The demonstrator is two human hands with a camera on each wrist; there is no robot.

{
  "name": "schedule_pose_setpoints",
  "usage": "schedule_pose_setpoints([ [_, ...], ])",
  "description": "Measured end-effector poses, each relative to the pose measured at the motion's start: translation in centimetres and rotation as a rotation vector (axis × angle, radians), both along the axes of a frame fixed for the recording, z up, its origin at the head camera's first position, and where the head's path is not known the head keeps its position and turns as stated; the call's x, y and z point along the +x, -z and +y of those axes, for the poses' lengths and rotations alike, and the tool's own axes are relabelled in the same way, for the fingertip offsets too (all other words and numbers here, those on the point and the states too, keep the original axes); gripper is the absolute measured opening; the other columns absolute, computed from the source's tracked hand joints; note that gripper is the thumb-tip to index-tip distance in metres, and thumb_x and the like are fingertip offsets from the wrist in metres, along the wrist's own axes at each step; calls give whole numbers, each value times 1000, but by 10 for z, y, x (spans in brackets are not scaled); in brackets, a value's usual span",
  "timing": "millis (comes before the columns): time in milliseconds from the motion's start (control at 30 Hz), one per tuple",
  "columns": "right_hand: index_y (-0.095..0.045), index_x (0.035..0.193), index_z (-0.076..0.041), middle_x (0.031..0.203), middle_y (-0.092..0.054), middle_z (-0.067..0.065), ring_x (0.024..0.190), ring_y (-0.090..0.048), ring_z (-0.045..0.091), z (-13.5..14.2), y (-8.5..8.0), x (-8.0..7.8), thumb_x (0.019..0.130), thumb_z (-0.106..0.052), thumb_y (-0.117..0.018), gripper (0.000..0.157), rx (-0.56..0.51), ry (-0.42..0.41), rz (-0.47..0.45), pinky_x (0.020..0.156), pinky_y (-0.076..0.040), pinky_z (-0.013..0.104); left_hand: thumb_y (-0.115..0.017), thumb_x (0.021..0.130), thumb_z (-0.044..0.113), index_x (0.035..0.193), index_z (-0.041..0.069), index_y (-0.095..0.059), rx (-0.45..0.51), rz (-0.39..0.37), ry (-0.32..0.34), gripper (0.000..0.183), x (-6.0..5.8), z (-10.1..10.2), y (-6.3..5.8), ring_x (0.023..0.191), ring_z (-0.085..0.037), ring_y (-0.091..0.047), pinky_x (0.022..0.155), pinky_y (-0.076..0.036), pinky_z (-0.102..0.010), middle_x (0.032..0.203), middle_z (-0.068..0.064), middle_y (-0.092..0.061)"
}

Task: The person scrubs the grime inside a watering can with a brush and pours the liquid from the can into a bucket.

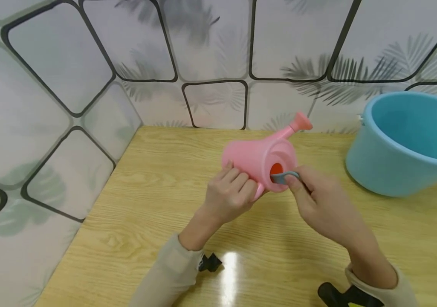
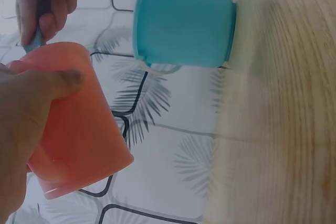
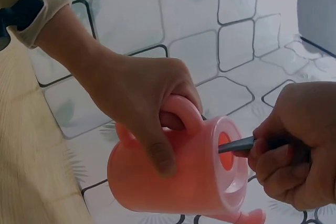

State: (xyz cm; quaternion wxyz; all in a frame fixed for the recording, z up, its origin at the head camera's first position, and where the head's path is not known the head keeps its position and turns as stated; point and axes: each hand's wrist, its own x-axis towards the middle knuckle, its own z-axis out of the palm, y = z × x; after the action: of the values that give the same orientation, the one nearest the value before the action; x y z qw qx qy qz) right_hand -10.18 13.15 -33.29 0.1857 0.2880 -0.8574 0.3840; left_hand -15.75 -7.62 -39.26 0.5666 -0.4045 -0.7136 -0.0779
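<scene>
A pink watering can (image 1: 245, 155) is held tilted above the table, its opening facing the right hand and its spout pointing up and away. My left hand (image 1: 227, 194) grips its handle, with the thumb (image 3: 160, 153) along the body in the right wrist view. In my right hand (image 1: 323, 204) is a slim grey-blue tool (image 3: 236, 144), pinched with curled fingers. The tool's front end goes into the can's round opening (image 1: 276, 169), so its tip is hidden and its kind cannot be told.
A large light-blue bucket (image 1: 387, 157) stands at the right of the wooden table (image 1: 134, 213). Wall covering with dark outlines and leaf prints (image 1: 214, 104) rises behind the table and along its left side. Black straps (image 1: 350, 295) circle both wrists.
</scene>
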Motion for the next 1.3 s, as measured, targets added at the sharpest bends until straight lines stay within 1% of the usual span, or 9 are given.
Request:
schedule_pose_setpoints([
  [167, -56, 78, -1, 58, -41, 1, 45, -25, 17, 9, -6, -6, 103, -8, -51, 27, -441, -108, -478, 39, -19, 32, -74, 89, 31, 58, 13, -41, 93, -19, 19, 49, -1, 4, -3, 50, -10, -37, 49, -36, -22, 54, 3, -39],
  [300, -62, 80, 1, 61, -53, 3, 45, -22, 20, 11, -2, -12, 104, -8, -48, 29, -770, -275, -665, 39, -12, 33, -73, 90, 32, 59, 13, -42, 123, -34, -17, 49, -3, 0, -3, 50, -10, -37, 47, -32, -20, 54, 2, -42],
  [400, -68, 87, 2, 72, -63, 5, 46, -22, 16, 13, 3, -15, 106, -3, -39, 35, -999, -473, -797, 38, -9, 27, -72, 91, 31, 58, 12, -41, 141, -42, -41, 49, -4, -1, -1, 50, -11, -37, 47, -31, -20, 54, 2, -43],
  [500, -68, 95, 6, 83, -67, 10, 50, -22, 10, 13, 5, -16, 107, -2, -31, 39, -1220, -663, -1008, 41, -9, 19, -73, 90, 29, 57, 13, -41, 142, -23, -49, 49, -2, 2, 1, 50, -12, -37, 47, -32, -21, 54, 2, -42],
  [633, -63, 100, 8, 90, -68, 16, 54, -23, 8, 13, 4, -14, 107, -5, -29, 37, -1410, -736, -1201, 43, -20, 13, -74, 89, 30, 57, 14, -42, 121, -19, -59, 48, 1, 8, 3, 50, -11, -37, 47, -32, -20, 53, 3, -42],
  [767, -65, 98, 6, 87, -68, 13, 53, -24, 8, 14, 2, -8, 107, -3, -30, 37, -1365, -680, -1120, 42, -22, 14, -73, 90, 34, 58, 13, -44, 138, -68, -98, 48, 3, 9, 0, 50, -12, -37, 46, -30, -20, 54, 2, -43],
  [1000, -68, 89, -2, 72, -64, 3, 46, -23, 18, 7, 0, 0, 102, 3, -45, 27, -958, -352, -760, 38, -9, 30, -75, 87, 33, 58, 15, -43, 101, -46, -5, 47, 7, 11, -5, 49, -9, -37, 49, -35, -20, 54, 4, -41],
  [1200, -61, 85, 8, 61, -48, 7, 42, -25, 17, 24, -3, -2, 100, 14, -35, 31, -834, -453, -529, 32, -13, 25, -75, 88, 34, 59, 14, -40, 112, -94, 11, 50, 4, 6, -5, 50, -9, -35, 48, -30, -19, 54, 3, -39],
  [1300, -59, 84, 6, 57, -40, 7, 41, -26, 16, 28, -3, -3, 100, 15, -33, 32, -757, -485, -488, 32, -15, 22, -77, 86, 34, 58, 14, -40, 107, -93, 34, 50, 5, 5, -5, 50, -9, -34, 48, -29, -20, 54, 4, -38],
])
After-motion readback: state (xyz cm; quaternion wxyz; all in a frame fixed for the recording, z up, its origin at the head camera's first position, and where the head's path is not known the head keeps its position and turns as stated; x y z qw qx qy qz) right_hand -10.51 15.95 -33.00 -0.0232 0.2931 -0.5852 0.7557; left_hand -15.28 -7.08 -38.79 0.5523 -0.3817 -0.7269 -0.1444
